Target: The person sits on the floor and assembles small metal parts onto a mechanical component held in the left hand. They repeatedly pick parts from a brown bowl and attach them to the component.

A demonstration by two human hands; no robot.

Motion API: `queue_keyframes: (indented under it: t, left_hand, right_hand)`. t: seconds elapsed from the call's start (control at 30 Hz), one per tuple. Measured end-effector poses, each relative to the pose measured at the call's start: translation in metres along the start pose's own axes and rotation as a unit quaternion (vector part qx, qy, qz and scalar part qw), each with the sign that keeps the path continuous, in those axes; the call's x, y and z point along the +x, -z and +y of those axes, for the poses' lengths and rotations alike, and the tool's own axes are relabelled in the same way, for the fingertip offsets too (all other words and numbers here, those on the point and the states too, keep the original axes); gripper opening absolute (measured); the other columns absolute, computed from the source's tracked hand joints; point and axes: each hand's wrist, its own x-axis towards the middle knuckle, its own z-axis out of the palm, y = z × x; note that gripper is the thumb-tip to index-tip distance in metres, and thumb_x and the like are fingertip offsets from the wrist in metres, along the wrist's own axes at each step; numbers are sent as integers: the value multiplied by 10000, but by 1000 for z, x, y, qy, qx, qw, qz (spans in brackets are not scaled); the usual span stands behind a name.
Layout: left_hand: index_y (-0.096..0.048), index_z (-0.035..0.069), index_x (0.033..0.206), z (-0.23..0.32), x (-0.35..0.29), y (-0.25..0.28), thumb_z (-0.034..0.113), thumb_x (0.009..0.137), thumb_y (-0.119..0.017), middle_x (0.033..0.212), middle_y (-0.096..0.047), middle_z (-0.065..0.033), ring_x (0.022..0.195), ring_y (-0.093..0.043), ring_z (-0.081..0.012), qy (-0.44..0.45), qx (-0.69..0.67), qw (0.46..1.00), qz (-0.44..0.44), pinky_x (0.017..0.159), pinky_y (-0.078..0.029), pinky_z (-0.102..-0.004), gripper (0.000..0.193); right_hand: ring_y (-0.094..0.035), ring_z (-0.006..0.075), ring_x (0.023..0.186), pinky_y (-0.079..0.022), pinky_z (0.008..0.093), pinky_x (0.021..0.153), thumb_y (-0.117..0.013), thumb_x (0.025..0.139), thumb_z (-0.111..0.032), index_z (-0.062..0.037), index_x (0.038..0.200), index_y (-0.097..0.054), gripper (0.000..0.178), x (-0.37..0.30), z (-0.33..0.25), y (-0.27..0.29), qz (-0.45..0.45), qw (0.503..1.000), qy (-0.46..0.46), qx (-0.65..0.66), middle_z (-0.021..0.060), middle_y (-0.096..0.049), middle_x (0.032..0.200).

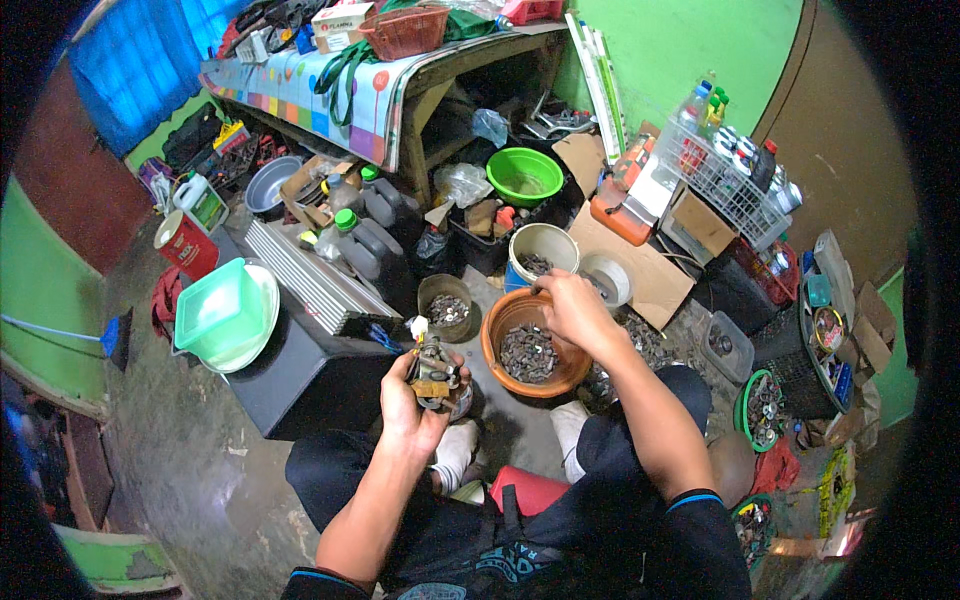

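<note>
Low at six o'clock, the person sits on the floor with both forearms reaching up into view. Their left hand (412, 405) is closed around a carburetor (434, 372), a small grimy metal part with a brass-coloured piece on its side, held upright just above the knees. At two o'clock from it, the right hand (572, 308) reaches into an orange bowl (497, 318) of dark small metal parts; its fingers curl down over the bowl's far rim, and whether they pinch anything I cannot tell. Just beside the bowl at ten o'clock stands a brown tub (445, 305) with more small parts, and at twelve o'clock a white bucket (543, 250). Farther off at twelve o'clock lies a green basin (524, 175) under a table (330, 90) with a colourful cloth. At nine o'clock from the left hand a pale green box (215, 308) rests on a white bowl, atop a black case (300, 375). Dark jerrycans (375, 250) with green caps stand at eleven o'clock. Over at three o'clock, more trays of parts crowd the floor, and a wire basket (725, 180) of bottles sits at two o'clock.
</note>
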Motion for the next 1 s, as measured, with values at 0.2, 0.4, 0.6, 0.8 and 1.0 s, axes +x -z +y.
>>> queue_keyframes:
  t: [0.2,0.4,0.6,0.8,1.0]
  left_hand:
    - [-556,-11,1021,-2,0,-1,268,975,-279,893,-631,-162,810,-611,-293,1,9,1000,-14,754,-505,-382,396]
    - [-560,45,1099,-2,-1,3,231,985,-329,1010,-637,-89,899,-617,-217,1,-5,1000,-28,843,-503,-390,318]
    - [-569,45,1067,-3,3,7,231,977,-344,976,-644,-87,865,-620,-215,25,-29,999,-18,792,-510,-378,306]
    - [-566,44,1028,-5,5,10,220,975,-353,922,-637,-85,813,-613,-213,36,-65,997,-27,731,-511,-371,281]
    - [-563,40,1016,-1,9,20,213,972,-359,918,-636,-82,790,-617,-210,40,-71,994,-72,688,-520,-362,271]
  right_hand:
    - [-637,327,874,-524,390,753,-686,745,-91,-27,955,-645,223,-19,-48,8,80,958,218,166,146,-646,967]
    - [-625,300,884,-530,373,746,-736,691,-120,-47,992,-644,323,-35,-90,12,66,914,323,235,112,-626,963]
    - [-612,266,858,-517,360,714,-737,659,-135,-59,960,-655,321,-35,-91,7,110,909,372,156,84,-616,955]
    - [-647,274,826,-538,352,696,-721,685,-76,-12,953,-651,284,-33,-83,-5,141,883,433,115,116,-634,1006]
    - [-654,279,864,-551,354,714,-687,699,-56,10,931,-642,246,-35,-86,-5,137,885,411,171,129,-640,1001]
